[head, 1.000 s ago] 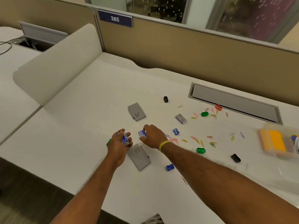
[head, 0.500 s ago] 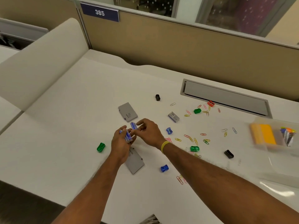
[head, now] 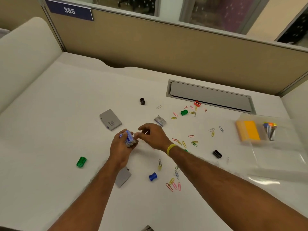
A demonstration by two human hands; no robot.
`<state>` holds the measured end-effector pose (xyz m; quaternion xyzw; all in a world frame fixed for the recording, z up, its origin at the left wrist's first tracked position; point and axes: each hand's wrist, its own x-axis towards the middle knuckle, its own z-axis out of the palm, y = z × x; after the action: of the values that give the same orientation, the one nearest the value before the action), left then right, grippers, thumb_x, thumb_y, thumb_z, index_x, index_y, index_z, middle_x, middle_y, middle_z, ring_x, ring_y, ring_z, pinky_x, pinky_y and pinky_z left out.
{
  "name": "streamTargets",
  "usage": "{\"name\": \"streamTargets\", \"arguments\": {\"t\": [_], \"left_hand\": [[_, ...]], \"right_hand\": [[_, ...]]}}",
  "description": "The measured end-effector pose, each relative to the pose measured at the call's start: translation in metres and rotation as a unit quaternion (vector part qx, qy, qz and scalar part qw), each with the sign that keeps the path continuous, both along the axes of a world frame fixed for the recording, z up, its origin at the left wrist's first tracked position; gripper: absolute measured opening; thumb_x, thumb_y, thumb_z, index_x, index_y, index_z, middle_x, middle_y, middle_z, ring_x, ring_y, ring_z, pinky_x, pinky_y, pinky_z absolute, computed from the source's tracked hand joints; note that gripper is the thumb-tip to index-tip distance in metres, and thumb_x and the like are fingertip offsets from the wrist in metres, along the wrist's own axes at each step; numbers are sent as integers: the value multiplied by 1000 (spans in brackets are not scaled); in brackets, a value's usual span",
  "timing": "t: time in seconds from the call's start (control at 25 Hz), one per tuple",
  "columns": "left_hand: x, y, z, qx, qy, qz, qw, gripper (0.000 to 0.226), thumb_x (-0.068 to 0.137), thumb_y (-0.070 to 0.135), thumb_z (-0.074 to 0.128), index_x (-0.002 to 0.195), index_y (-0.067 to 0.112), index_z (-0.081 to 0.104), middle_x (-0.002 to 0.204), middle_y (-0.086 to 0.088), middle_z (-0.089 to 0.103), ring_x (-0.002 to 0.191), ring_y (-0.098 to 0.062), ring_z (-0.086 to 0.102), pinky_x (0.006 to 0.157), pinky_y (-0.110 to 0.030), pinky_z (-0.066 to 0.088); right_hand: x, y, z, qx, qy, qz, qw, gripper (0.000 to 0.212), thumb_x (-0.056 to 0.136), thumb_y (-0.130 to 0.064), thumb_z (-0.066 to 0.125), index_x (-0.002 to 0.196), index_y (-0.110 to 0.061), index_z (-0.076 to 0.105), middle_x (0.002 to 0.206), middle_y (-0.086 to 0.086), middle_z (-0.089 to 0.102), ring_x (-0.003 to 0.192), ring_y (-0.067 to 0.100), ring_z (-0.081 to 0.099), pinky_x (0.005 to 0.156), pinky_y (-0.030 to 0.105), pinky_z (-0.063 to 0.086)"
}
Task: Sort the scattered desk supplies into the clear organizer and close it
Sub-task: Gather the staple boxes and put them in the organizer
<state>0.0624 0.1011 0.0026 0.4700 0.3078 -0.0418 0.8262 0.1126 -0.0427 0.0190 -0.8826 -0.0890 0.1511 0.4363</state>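
With left hand, gripped a stack of small staple boxes just above the desk, centre. With right hand, let go of the blue box carried half a second before, now added to that stack; kept fingers loosely curled just right of it, nothing seen in them. Meant a handful gathered, none delivered yet. Left one more staple box lying just far-right of the hands. Stayed well apart from the clear organizer, far right, blurred, lid open, orange pad inside. Left paper clips, sharpeners and two grey cases scattered. Judged next: carry stack right to organizer.
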Motion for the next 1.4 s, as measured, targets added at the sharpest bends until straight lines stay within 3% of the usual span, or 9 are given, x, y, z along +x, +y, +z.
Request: {"name": "streamTargets", "arguments": {"t": [0.2,0.44,0.6,0.68,0.8,0.92,1.16,1.32,1.4], "left_hand": [[5,-3,-1,-52,11,9,999,26,102,18,44,124,8,52,113,-15,62,98,-33,66,73,-41,55],[6,-1,0,-30,19,9,999,16,100,14,47,111,11,58,108,-14,63,96,-32,66,69,-38,59],[6,-3,2,-22,25,-5,999,14,100,16,47,107,16,59,108,-13,65,94,-29,68,72,-39,56],[9,-9,4,-19,19,-12,1000,15,100,16,47,110,15,58,108,-13,65,94,-29,68,72,-39,56],[12,-22,11,-5,12,-25,1000,26,100,14,47,125,10,52,113,-15,63,96,-29,67,75,-39,56],[9,-39,18,17,-6,-46,999,31,100,11,46,131,9,49,119,-15,61,98,-27,66,78,-37,55],[-13,-69,32,59,-18,-85,994,29,101,11,44,129,13,49,123,-13,58,105,-27,61,80,-33,52],[-29,-96,35,75,-30,-110,991,33,101,13,44,134,11,47,127,-13,56,110,-28,59,88,-37,51],[-38,-115,38,35,-27,-115,992,29,101,18,45,129,13,50,126,-12,57,106,-25,60,84,-34,51]], "right_hand": [[58,-40,-10,-249,-65,-11,966,44,88,-26,63,128,-16,52,126,10,48,118,26,46,96,38,45],[81,-45,-30,-331,-57,42,941,47,91,-15,51,138,-18,44,130,12,43,120,30,43,90,42,45],[76,-43,-22,-237,-66,-10,969,41,93,-16,53,133,-16,50,126,13,50,116,29,49,94,38,43],[64,-37,-7,-94,-47,-58,993,39,89,-17,62,127,-15,56,118,11,59,105,25,58,92,36,48],[31,-26,15,88,27,-80,993,31,85,-20,70,115,-17,61,98,5,69,82,19,68,73,28,56],[-4,-25,23,98,21,-82,992,24,84,-19,71,106,-14,65,96,3,70,80,14,66,69,21,54],[-51,-47,30,74,-8,-126,989,27,88,-22,67,112,-9,68,104,7,71,89,13,66,73,14,52],[-75,-66,30,68,-15,-159,985,29,90,-23,64,116,-10,66,109,6,70,93,16,67,78,21,55],[-89,-82,30,71,-12,-182,981,30,90,-26,64,117,-11,66,111,5,69,93,15,66,79,22,55]]}}
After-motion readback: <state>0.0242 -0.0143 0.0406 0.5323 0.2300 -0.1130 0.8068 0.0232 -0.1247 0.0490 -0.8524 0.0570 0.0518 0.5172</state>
